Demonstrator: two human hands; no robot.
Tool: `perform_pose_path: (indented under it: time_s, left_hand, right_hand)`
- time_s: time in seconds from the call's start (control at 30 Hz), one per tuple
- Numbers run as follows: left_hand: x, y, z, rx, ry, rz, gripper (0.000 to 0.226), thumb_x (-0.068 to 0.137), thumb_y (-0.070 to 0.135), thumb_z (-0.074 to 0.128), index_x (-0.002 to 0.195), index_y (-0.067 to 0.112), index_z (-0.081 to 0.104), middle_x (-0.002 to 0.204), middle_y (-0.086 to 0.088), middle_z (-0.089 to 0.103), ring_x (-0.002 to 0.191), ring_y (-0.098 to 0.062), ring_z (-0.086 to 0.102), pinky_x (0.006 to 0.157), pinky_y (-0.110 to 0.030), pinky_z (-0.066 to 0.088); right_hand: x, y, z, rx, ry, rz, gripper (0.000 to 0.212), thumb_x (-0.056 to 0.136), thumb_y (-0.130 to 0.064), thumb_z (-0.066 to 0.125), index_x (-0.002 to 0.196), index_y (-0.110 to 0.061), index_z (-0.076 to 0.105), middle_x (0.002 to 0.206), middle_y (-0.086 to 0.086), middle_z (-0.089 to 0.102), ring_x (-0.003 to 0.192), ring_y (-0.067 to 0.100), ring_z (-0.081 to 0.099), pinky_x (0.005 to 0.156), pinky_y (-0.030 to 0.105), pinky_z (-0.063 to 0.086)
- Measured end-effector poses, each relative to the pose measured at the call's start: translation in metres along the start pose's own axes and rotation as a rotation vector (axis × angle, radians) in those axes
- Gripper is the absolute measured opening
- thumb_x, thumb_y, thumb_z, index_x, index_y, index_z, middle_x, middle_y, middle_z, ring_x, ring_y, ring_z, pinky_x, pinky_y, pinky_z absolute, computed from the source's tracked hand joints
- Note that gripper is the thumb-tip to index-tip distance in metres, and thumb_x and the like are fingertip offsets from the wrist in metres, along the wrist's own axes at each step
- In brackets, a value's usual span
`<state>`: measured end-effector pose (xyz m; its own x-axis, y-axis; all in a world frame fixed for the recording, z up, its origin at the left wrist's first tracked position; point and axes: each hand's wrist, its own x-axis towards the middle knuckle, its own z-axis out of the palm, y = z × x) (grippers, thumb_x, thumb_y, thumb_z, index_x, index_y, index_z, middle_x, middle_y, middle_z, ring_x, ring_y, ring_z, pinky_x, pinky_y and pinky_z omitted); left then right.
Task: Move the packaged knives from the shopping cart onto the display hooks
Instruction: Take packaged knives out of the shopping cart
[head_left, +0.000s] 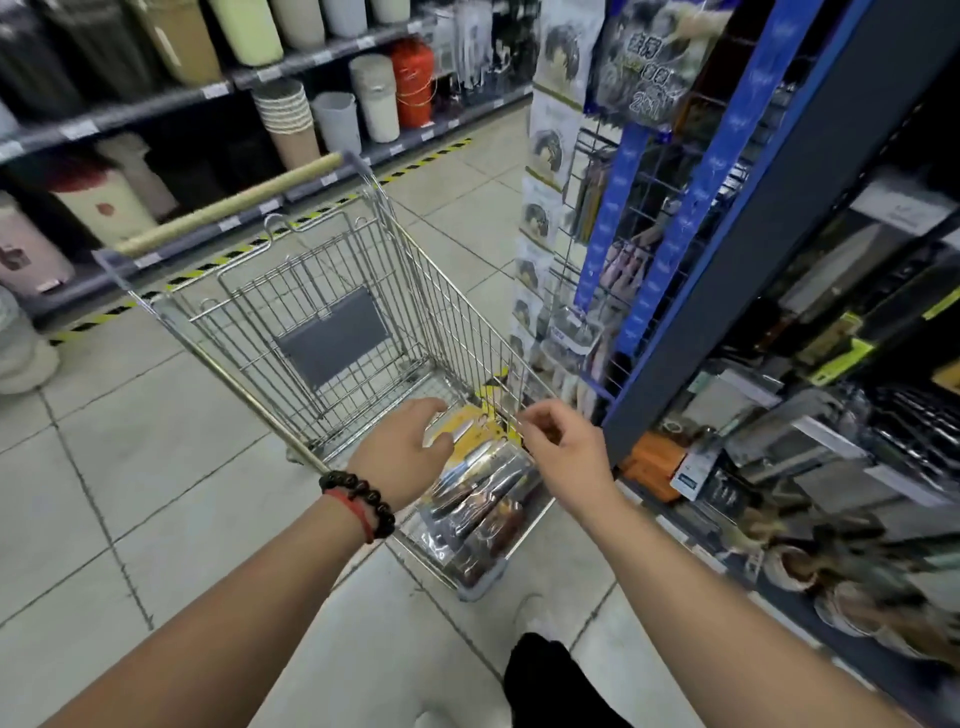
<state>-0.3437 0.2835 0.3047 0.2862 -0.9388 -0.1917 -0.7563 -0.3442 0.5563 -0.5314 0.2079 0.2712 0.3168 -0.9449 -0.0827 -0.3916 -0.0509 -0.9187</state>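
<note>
A wire shopping cart (374, 249) stands on the tiled floor in front of me. Several packaged knives (483, 499) with yellow cards and clear plastic lie in its near end. My left hand (400, 447), with bead bracelets on the wrist, reaches over the cart's near end, fingers loosely curled just above the top yellow package. My right hand (566, 447) hovers over the right side of the pile, fingers bent, holding nothing that I can see. The display rack (649, 291) with hooks and blue strips rises to the right of the cart.
Shelves on the right (831, 441) carry packaged kitchenware close to the cart. Across the aisle, dark shelves (156, 104) hold bins and buckets. A yellow-black strip (218, 260) marks the floor there. My dark shoe (545, 675) shows at the bottom.
</note>
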Motion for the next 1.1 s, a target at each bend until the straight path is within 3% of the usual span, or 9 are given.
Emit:
perform_pose_path:
  time_s: [0.17, 0.4, 0.47, 0.6, 0.73, 0.83, 0.93, 1.03, 1.1]
  left_hand:
    - [0.033, -0.003, -0.011, 0.003, -0.066, 0.052, 0.044, 0.097, 0.038, 0.045, 0.14, 0.028, 0.042, 0.149, 0.003, 0.041, 0.132, -0.016, 0.042, 0.107, -0.034, 0.035]
    - [0.1, -0.017, -0.017, 0.086, -0.181, 0.064, 0.043, 0.098, 0.034, 0.045, 0.14, 0.027, 0.043, 0.147, 0.002, 0.043, 0.131, -0.018, 0.043, 0.106, -0.032, 0.035]
    - [0.12, -0.025, -0.014, 0.099, -0.209, 0.038, 0.045, 0.097, 0.035, 0.046, 0.141, 0.026, 0.042, 0.148, 0.002, 0.042, 0.132, -0.018, 0.043, 0.107, -0.032, 0.035]
    - [0.155, -0.039, -0.004, 0.176, -0.296, 0.025, 0.048, 0.097, 0.037, 0.046, 0.143, 0.026, 0.039, 0.15, 0.002, 0.039, 0.134, -0.019, 0.04, 0.109, -0.035, 0.034]
    - [0.195, -0.059, 0.015, 0.159, -0.401, 0.0, 0.05, 0.095, 0.039, 0.047, 0.143, 0.028, 0.04, 0.149, 0.002, 0.041, 0.133, -0.02, 0.042, 0.111, -0.039, 0.035]
    - [0.231, -0.08, 0.033, 0.185, -0.488, 0.03, 0.05, 0.095, 0.036, 0.048, 0.143, 0.028, 0.038, 0.148, 0.0, 0.043, 0.123, -0.02, 0.05, 0.101, -0.03, 0.039]
    - [0.268, -0.104, 0.059, 0.143, -0.583, 0.048, 0.052, 0.095, 0.03, 0.049, 0.146, 0.023, 0.036, 0.147, -0.004, 0.044, 0.096, -0.014, 0.054, 0.081, -0.023, 0.04]
    - [0.301, -0.136, 0.093, 0.116, -0.683, 0.029, 0.056, 0.095, 0.028, 0.05, 0.147, 0.023, 0.032, 0.15, -0.005, 0.04, 0.117, -0.021, 0.054, 0.091, -0.025, 0.043]
    - [0.318, -0.162, 0.119, 0.118, -0.75, -0.002, 0.058, 0.094, 0.028, 0.05, 0.149, 0.023, 0.029, 0.151, -0.006, 0.038, 0.123, -0.024, 0.052, 0.096, -0.028, 0.044]
  right_hand:
    - [0.02, -0.008, 0.009, 0.042, 0.079, 0.054, 0.013, 0.093, -0.014, 0.058, 0.099, -0.023, 0.066, 0.089, -0.009, 0.066, 0.078, -0.001, 0.058, 0.064, 0.004, 0.043]
    - [0.071, 0.01, 0.045, 0.08, 0.11, 0.13, 0.012, 0.094, -0.014, 0.058, 0.098, -0.024, 0.063, 0.091, -0.011, 0.064, 0.08, -0.002, 0.057, 0.064, 0.006, 0.044]
    - [0.082, 0.022, 0.054, 0.067, 0.099, 0.175, 0.013, 0.094, -0.015, 0.058, 0.101, -0.026, 0.062, 0.093, -0.012, 0.064, 0.082, 0.002, 0.058, 0.064, 0.009, 0.043]
    - [0.103, 0.047, 0.069, 0.023, 0.086, 0.272, 0.014, 0.093, -0.018, 0.059, 0.101, -0.029, 0.061, 0.093, -0.012, 0.063, 0.084, 0.009, 0.061, 0.075, 0.029, 0.051]
    - [0.123, 0.066, 0.08, -0.017, 0.103, 0.342, 0.013, 0.093, -0.015, 0.059, 0.097, -0.028, 0.06, 0.089, -0.011, 0.062, 0.077, 0.005, 0.057, 0.067, 0.023, 0.045]
    - [0.136, 0.082, 0.098, -0.023, 0.128, 0.427, 0.017, 0.092, -0.011, 0.058, 0.095, -0.028, 0.058, 0.083, -0.012, 0.06, 0.07, 0.01, 0.056, 0.061, 0.02, 0.044]
    - [0.147, 0.108, 0.132, 0.002, 0.145, 0.558, 0.019, 0.093, -0.01, 0.056, 0.107, -0.022, 0.063, 0.085, -0.013, 0.06, 0.069, 0.011, 0.058, 0.06, 0.019, 0.045]
    - [0.159, 0.145, 0.176, -0.019, 0.111, 0.716, 0.032, 0.094, -0.011, 0.054, 0.125, -0.016, 0.062, 0.102, -0.002, 0.066, 0.069, 0.009, 0.059, 0.059, 0.016, 0.045]
    - [0.171, 0.174, 0.209, -0.027, 0.066, 0.828, 0.037, 0.095, -0.013, 0.052, 0.132, -0.014, 0.057, 0.116, 0.008, 0.066, 0.084, 0.018, 0.064, 0.07, 0.019, 0.049]
